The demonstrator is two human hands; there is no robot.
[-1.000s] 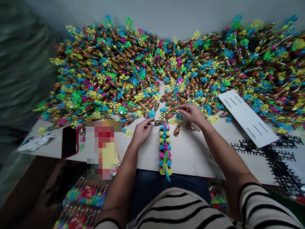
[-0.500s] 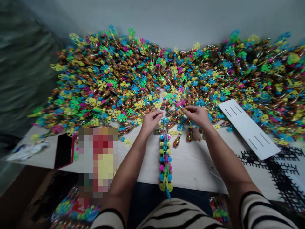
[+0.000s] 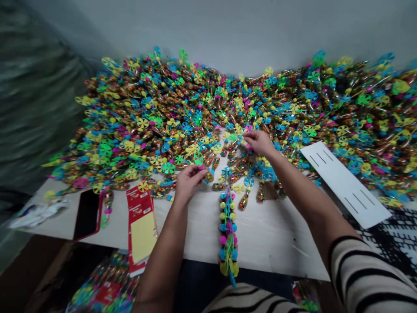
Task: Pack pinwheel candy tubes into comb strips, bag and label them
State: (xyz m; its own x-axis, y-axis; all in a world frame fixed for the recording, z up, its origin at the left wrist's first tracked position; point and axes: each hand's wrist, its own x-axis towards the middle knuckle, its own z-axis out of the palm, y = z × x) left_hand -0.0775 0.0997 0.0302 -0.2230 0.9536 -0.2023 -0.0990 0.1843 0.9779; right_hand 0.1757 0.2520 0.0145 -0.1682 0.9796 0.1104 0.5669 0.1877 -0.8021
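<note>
My left hand (image 3: 189,182) is closed in a pinch at the near edge of the pile. At its fingertips is a small candy-filled tube (image 3: 210,175) with a pink cap and a green wheel top (image 3: 198,158). My right hand (image 3: 259,142) reaches to the pile's middle, thumb and fingers pinched together; what is between them is too small to make out. Between my forearms a double row of round coloured caps (image 3: 223,240) runs toward me, thin green and yellow stems along its middle. A few loose candy tubes (image 3: 243,201) lie beyond it.
A large heap of candy tubes with wheel tops (image 3: 156,113) spans the table's back. At right are a white slotted board (image 3: 345,184) and black toothed strips (image 3: 387,243). Red printed cards (image 3: 140,204) and a phone (image 3: 87,214) lie left. More packed tubes (image 3: 114,278) sit below the table.
My left hand has moved left and nearer to me, away from the row's far end, and now has a tube at its fingertips. My right hand has shifted slightly left and farther into the pile.
</note>
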